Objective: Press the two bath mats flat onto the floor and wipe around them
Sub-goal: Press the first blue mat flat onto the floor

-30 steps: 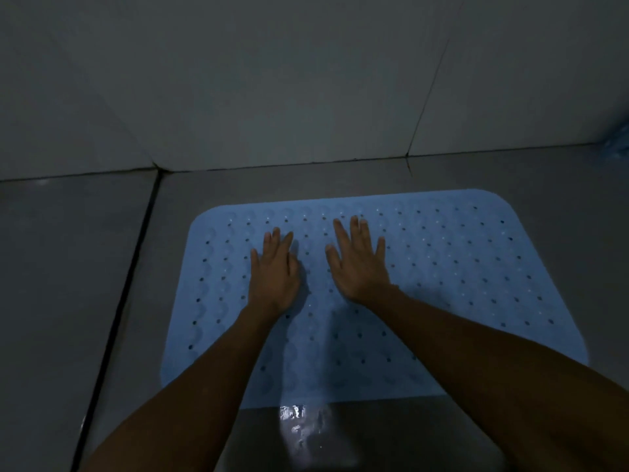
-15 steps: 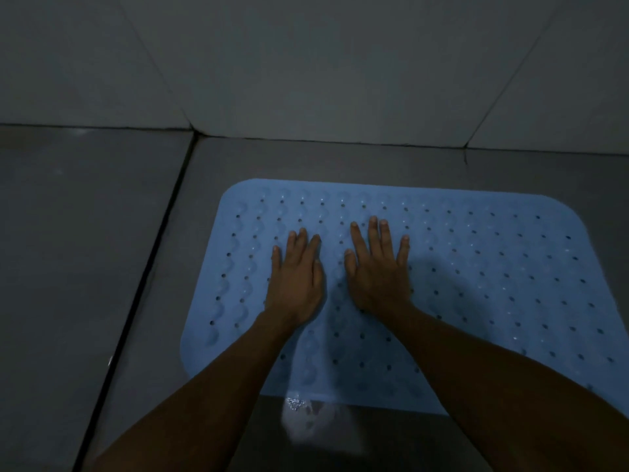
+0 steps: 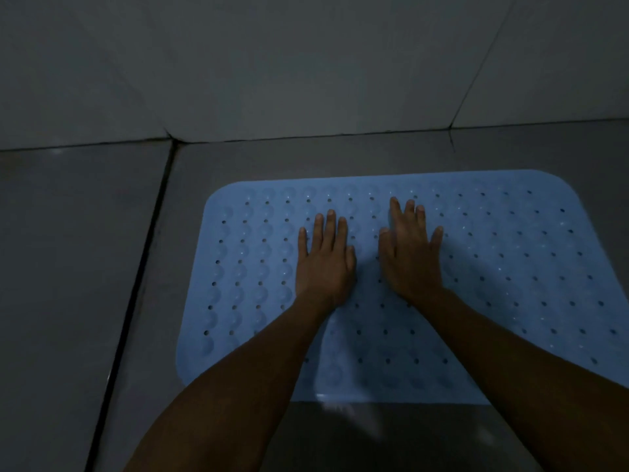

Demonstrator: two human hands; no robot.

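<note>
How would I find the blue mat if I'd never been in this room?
Look at the grey tiled floor where it meets the wall. The blue mat lies flat there, under two pressing hands. It's the only blue thing, dotted with rows of small holes.

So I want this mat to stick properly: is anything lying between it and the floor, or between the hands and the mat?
Nothing visible. Both the left hand and the right hand lie flat, directly on the blue mat, which lies flat on the floor tile. Its underside is hidden.
</note>
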